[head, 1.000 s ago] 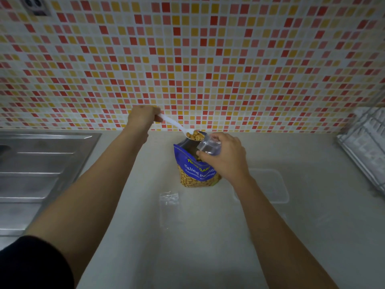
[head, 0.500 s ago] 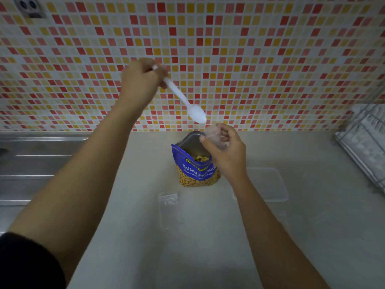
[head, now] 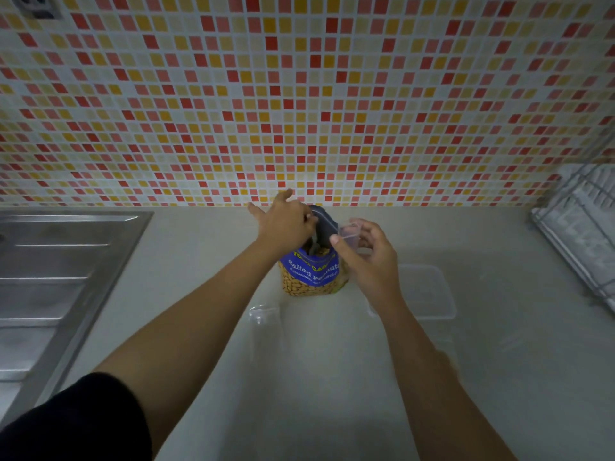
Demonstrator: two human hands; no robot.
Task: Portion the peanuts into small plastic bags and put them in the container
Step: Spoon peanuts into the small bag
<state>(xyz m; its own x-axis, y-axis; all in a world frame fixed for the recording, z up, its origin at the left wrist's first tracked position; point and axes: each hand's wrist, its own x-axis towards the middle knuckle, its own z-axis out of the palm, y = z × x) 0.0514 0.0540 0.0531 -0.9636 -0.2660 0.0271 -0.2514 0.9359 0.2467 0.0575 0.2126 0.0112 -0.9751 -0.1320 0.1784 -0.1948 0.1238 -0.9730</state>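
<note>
On the table (head: 332,377), a clear container (head: 429,294) lies just right of the upright, open Salted Peanuts bag (head: 312,277).
The left hand (head: 286,221) dips a white spoon (head: 312,242) into the bag's mouth, fingers curled on its handle. The right hand (head: 369,257) pinches a small plastic bag (head: 349,231) beside that mouth.

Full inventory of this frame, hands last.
peanut bag: 1, blue, open, middle of counter
spoon: 1, white, dipped in peanut bag
small plastic bag: 1, clear, beside peanut bag's mouth
spare bags: count unclear, clear, flat before peanut bag
container: 1, clear, right of peanut bag
sink: 1, steel, far left
dish rack: 1, pale wire, far right
socket: 1, grey, top left on tiled wall
left hand: 1, grips spoon
right hand: 1, pinches small plastic bag
</note>
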